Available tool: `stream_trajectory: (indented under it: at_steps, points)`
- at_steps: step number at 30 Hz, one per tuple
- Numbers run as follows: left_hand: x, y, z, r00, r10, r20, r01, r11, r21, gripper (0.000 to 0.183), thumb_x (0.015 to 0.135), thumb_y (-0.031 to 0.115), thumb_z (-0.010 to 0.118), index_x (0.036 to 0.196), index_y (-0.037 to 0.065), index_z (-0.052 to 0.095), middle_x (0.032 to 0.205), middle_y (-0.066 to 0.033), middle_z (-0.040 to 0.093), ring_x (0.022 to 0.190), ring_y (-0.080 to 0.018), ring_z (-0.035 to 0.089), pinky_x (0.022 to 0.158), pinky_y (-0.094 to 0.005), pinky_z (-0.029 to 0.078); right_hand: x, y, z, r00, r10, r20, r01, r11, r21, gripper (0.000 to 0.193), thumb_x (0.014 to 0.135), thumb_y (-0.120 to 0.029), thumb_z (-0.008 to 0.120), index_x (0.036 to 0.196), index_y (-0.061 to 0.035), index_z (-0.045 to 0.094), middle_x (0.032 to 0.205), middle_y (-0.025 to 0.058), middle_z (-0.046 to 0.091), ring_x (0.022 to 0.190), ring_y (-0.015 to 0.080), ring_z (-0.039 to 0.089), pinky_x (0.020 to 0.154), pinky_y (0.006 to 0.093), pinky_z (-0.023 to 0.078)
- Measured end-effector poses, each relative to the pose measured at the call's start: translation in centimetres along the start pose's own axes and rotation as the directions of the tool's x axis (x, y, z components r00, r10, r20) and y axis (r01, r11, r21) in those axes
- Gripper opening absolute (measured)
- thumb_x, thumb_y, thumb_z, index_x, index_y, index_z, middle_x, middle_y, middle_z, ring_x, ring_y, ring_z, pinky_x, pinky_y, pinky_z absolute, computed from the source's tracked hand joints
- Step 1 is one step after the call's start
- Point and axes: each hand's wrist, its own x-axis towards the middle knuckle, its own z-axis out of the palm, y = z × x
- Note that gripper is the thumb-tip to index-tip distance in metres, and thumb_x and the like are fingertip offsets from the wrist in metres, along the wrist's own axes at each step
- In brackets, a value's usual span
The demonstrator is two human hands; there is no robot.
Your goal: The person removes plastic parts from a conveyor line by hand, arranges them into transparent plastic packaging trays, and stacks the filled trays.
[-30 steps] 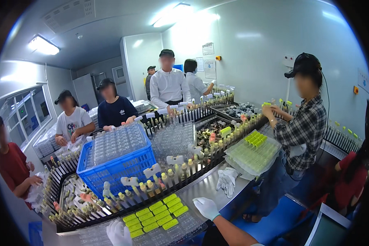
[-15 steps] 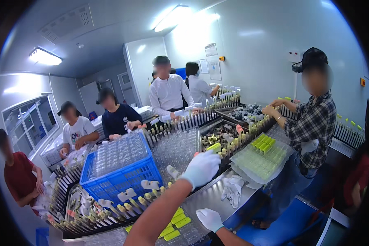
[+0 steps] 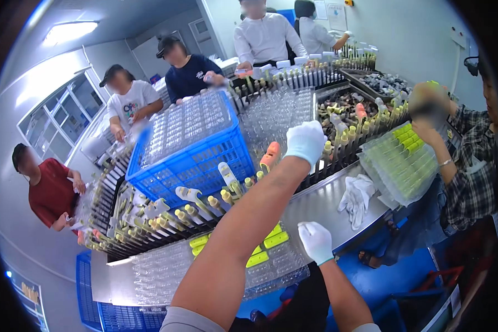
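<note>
The left forearm [image 3: 243, 238] partly hides yellow pieces [image 3: 276, 239] on a clear tray [image 3: 276, 278] along the counter's near edge. Whether the left hand [image 3: 306, 141], near the rack [image 3: 334, 165], or right hand [image 3: 315, 242], beside the tray, grips anything, I cannot tell.

Left hand [image 3: 305, 141] near black rack [image 3: 322, 174] | right hand [image 3: 316, 242] near clear tray [image 3: 279, 271], fingers [image 3: 304, 228] bent (both gloved white)

you are wearing the fisheye camera on your head; it is facing forward and down across the metal bench [image 3: 322, 206], showing your left hand [image 3: 305, 141] and right hand [image 3: 316, 242] nearby, the window [image 3: 60, 115] farther off.
</note>
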Motion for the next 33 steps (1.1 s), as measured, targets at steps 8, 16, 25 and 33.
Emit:
stream_trajectory:
  at_steps: [8,16,25,33]
  points:
    - [-2.6,-4.7,-7.0,0.932,-0.031,0.361,0.028,1.0,0.014,0.065,0.106,0.062,0.057,0.115,0.003,0.082,0.115,-0.0235,0.08,0.112,-0.0406,0.076,0.098,-0.049,0.06,-0.9,0.4,-0.3,0.997,0.076,-0.022,-0.075,0.997,0.014,0.021,0.101,-0.025,0.069,0.102,-0.0073,0.082,0.099,0.0151,0.079,0.094,0.0366,0.075,0.085,0.0457,0.059]
    - [-9.0,-10.0,-11.9,0.979,-0.202,0.021,0.203,0.965,-0.164,0.057,0.106,0.052,0.061,0.13,0.001,0.073,0.113,-0.0266,0.078,0.11,-0.0441,0.075,0.097,-0.0502,0.058,-0.7,-0.2,-0.2,0.999,0.049,-0.007,-0.049,0.999,-0.012,0.022,0.101,-0.025,0.068,0.105,-0.0073,0.082,0.102,0.0154,0.079,0.096,0.0368,0.075,0.086,0.046,0.059]
    - [-31.2,-4.7,-4.1,0.945,-0.087,0.314,0.21,0.899,-0.384,0.046,0.1,0.038,0.075,0.132,0.005,0.068,0.115,-0.0183,0.077,0.107,-0.0416,0.073,0.091,-0.0498,0.058,-0.7,-0.8,-0.3,1.0,0.025,0.01,-0.024,0.993,-0.115,0.023,0.101,-0.026,0.065,0.104,-0.0101,0.081,0.102,0.0122,0.079,0.099,0.0348,0.074,0.089,0.0462,0.058]
    - [-33.1,-3.9,3.1,0.997,0.061,0.044,-0.047,0.962,-0.268,0.042,0.093,0.036,0.079,0.123,0.008,0.074,0.109,-0.0137,0.076,0.108,-0.0351,0.071,0.093,-0.0481,0.057,-1.0,-0.8,-0.6,0.994,-0.096,0.043,0.103,0.973,-0.209,0.022,0.101,-0.023,0.066,0.103,-0.0084,0.081,0.105,0.0121,0.08,0.099,0.0335,0.075,0.09,0.0447,0.059]
